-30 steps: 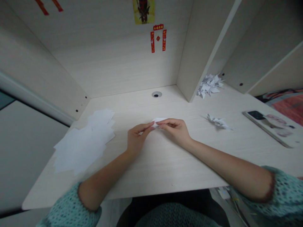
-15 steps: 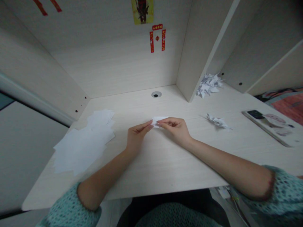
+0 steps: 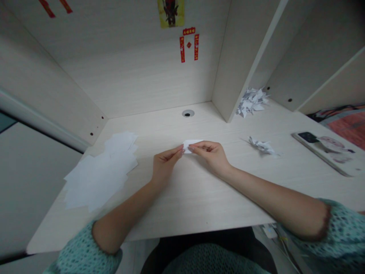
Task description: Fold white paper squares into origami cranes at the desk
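Between my two hands is a small folded piece of white paper (image 3: 187,147), held just over the desk. My left hand (image 3: 166,163) pinches its left edge between thumb and fingers. On the right side, my right hand (image 3: 212,154) grips the same paper with thumb and forefinger, covering part of it. The exact folds are too small to make out. To the left lies a spread pile of white paper sheets (image 3: 99,175). A small cluster of folded paper pieces (image 3: 262,146) rests to the right of my right hand.
A heap of folded white paper (image 3: 251,102) sits behind the upright divider (image 3: 238,76). At the right lies a phone (image 3: 325,152) in a decorated case. A round cable hole (image 3: 188,113) is set in the desk (image 3: 176,205) near the back panel.
Both hands stay in nearly the same place on the paper. My right fingers have shifted very slightly, and the view has tilted a little.
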`<action>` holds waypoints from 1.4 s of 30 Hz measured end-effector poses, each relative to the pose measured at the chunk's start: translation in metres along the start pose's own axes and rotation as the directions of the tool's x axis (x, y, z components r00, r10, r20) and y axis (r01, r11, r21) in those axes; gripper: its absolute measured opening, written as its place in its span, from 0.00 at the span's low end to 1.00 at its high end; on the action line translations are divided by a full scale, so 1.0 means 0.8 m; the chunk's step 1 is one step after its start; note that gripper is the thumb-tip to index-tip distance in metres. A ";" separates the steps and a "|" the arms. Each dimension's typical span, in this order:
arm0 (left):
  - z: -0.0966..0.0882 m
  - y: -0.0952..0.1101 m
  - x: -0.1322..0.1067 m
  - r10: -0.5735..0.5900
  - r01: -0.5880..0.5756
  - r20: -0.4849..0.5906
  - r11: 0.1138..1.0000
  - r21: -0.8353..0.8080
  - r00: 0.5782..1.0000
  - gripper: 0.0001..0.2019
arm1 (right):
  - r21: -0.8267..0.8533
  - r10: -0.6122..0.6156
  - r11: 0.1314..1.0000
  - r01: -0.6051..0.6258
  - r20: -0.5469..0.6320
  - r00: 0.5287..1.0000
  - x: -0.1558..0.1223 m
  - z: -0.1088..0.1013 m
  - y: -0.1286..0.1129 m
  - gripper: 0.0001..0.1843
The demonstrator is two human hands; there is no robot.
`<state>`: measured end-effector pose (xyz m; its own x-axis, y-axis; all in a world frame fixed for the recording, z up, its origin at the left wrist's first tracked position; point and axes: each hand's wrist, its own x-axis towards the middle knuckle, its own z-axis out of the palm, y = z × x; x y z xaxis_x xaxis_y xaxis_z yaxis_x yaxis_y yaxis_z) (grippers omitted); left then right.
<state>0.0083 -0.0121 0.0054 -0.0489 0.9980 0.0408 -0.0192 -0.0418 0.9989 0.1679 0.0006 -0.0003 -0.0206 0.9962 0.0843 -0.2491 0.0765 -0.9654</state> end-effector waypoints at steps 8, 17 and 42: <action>0.000 0.002 0.001 -0.001 0.000 0.025 1.000 0.020 1.000 0.13 | 0.003 0.001 1.000 -0.001 -0.009 1.000 0.002 0.000 0.005 0.11; 0.001 -0.004 0.002 0.023 -0.022 -0.014 0.999 0.035 1.000 0.14 | 0.029 0.028 0.999 -0.027 -0.041 0.999 0.003 0.003 0.006 0.12; 0.003 0.004 -0.003 0.002 -0.002 -0.027 1.000 0.006 1.000 0.13 | 0.036 0.022 0.999 -0.021 -0.023 0.999 0.003 -0.002 0.004 0.09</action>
<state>0.0105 -0.0142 0.0087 -0.0763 0.9962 0.0419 -0.0128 -0.0430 0.9990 0.1685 0.0036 -0.0032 -0.0039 0.9983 0.0573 -0.2833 0.0539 -0.9575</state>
